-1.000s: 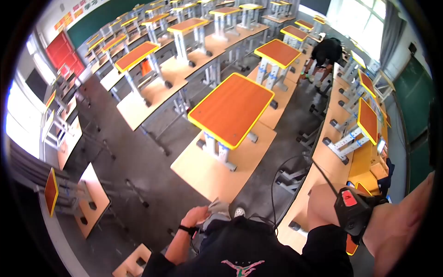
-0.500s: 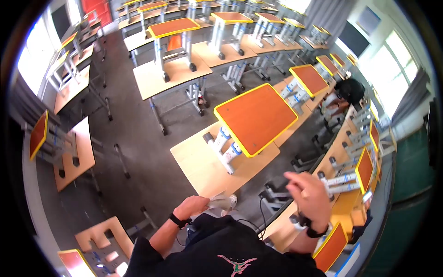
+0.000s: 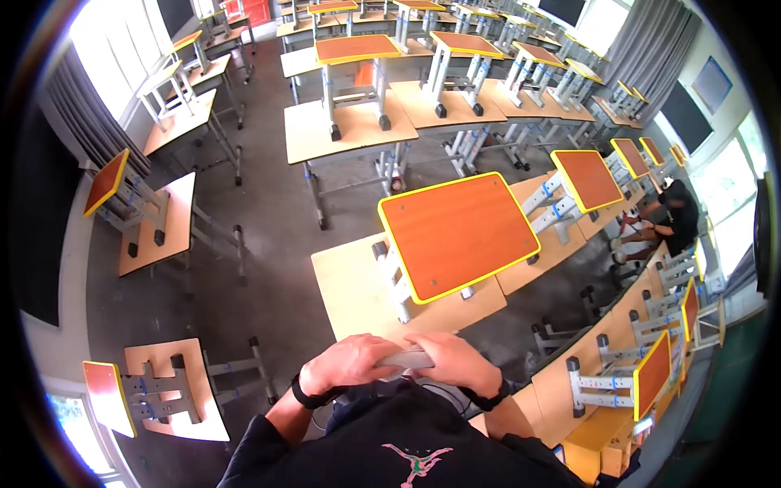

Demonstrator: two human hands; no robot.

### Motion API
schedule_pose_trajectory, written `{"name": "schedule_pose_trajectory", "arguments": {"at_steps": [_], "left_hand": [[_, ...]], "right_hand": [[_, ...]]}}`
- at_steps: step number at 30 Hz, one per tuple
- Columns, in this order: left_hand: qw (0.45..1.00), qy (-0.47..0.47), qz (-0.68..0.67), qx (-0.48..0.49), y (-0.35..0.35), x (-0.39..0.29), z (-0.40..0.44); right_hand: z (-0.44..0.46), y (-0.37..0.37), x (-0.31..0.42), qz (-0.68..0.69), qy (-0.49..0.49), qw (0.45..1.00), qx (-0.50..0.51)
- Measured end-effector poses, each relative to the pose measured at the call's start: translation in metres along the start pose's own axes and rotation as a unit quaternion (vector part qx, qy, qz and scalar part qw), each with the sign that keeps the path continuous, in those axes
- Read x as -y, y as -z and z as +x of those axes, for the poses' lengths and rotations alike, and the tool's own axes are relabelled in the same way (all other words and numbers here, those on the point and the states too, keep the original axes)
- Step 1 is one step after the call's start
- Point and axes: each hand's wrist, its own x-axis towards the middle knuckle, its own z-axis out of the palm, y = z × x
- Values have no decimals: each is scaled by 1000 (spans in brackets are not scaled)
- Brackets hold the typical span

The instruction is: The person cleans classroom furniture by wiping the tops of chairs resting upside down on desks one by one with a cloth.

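Observation:
My left hand (image 3: 351,360) is closed around one side of a small greyish cloth-like item (image 3: 408,359), held low in front of my black shirt. From the other side, my right hand (image 3: 452,360) grips the same item, its fingers curled over the edge. Both hands nearly meet, each with a black band at the wrist. Just beyond them lies a light wood desk (image 3: 350,281), and on it stands a stool (image 3: 458,236) with a red-brown seat and yellow rim.
Rows of desks with upturned or standing stools fill the room, one desk (image 3: 350,146) ahead and another (image 3: 175,224) at the left. Grey floor (image 3: 268,195) shows between them. A person in black (image 3: 679,218) sits or crouches at the right among the desks.
My right hand has come down from the right side to join my left hand at the greyish item. The view has turned to the right, and the other person has a more upright posture.

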Motion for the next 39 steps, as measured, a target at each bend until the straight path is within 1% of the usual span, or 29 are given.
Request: {"name": "schedule_pose_trajectory", "arguments": {"at_steps": [1, 2, 3, 5, 6, 7, 9, 10, 11, 13, 14, 15, 16, 17, 18, 19, 21, 23, 24, 27, 29, 33, 35, 36, 37, 39], "left_hand": [[1000, 2, 17, -22, 0, -9, 8], [999, 2, 37, -32, -1, -16, 15], [998, 10, 47, -28, -1, -23, 22], [993, 12, 113, -36, 3, -39, 39], [987, -14, 147, -65, 2, -41, 47], [986, -8, 153, -63, 1, -43, 54], [963, -44, 206, -165, 3, -49, 70], [948, -50, 241, -201, 5, -52, 80], [939, -26, 265, -218, 12, -60, 88], [888, -52, 329, -319, 15, -52, 111], [871, -40, 354, -340, 15, -45, 121], [871, -21, 339, -356, 12, -33, 128], [875, 21, 337, -347, 4, -22, 133], [877, 60, 335, -337, -6, -11, 136], [889, 111, 341, -284, -20, 3, 133], [890, 106, 321, -306, -35, 10, 133], [877, 105, 321, -342, -51, 15, 130], [867, 100, 294, -389, -58, 18, 134], [858, 85, 290, -415, -63, 25, 135], [825, 39, 281, -489, -68, 42, 141], [816, 35, 270, -510, -68, 39, 145], [816, 25, 253, -519, -71, 46, 147], [812, 19, 246, -528, -72, 49, 145], [807, 13, 238, -540, -73, 50, 146], [817, 5, 239, -525, -72, 51, 145], [801, 35, 249, -544, -75, 51, 147]], "right_hand": [[-4, 7, -8, 22, -41, 998, 40], [-12, 14, -11, 21, -30, 999, -40], [-17, 22, -20, 30, -20, 998, -45], [-28, 42, -40, 44, -37, 998, -35], [-32, 50, -46, 33, -16, 996, -83], [-34, 60, -48, 38, -10, 996, -85], [-36, 89, -51, -17, 41, 985, -168], [-32, 102, -53, -28, 68, 976, -206], [-25, 115, -59, -28, 76, 975, -206], [-3, 135, -74, -127, 161, 935, -291], [9, 140, -83, -128, 173, 931, -295], [23, 138, -92, -177, 187, 917, -305], [36, 136, -102, -225, 201, 899, -317], [43, 125, -115, -224, 211, 896, -321], [47, 106, -130, -231, 193, 900, -316], [47, 94, -139, -238, 171, 904, -312], [45, 92, -145, -226, 171, 906, -315], [43, 90, -144, -224, 169, 909, -309], [45, 90, -142, -210, 179, 901, -335], [48, 85, -141, -197, 188, 892, -360], [51, 79, -145, -195, 184, 888, -375], [51, 77, -150, -192, 190, 880, -389], [53, 71, -148, -192, 176, 872, -414], [55, 70, -148, -184, 187, 866, -426], [55, 68, -151, -180, 196, 859, -437], [55, 66, -151, -177, 198, 853, -450]]}}
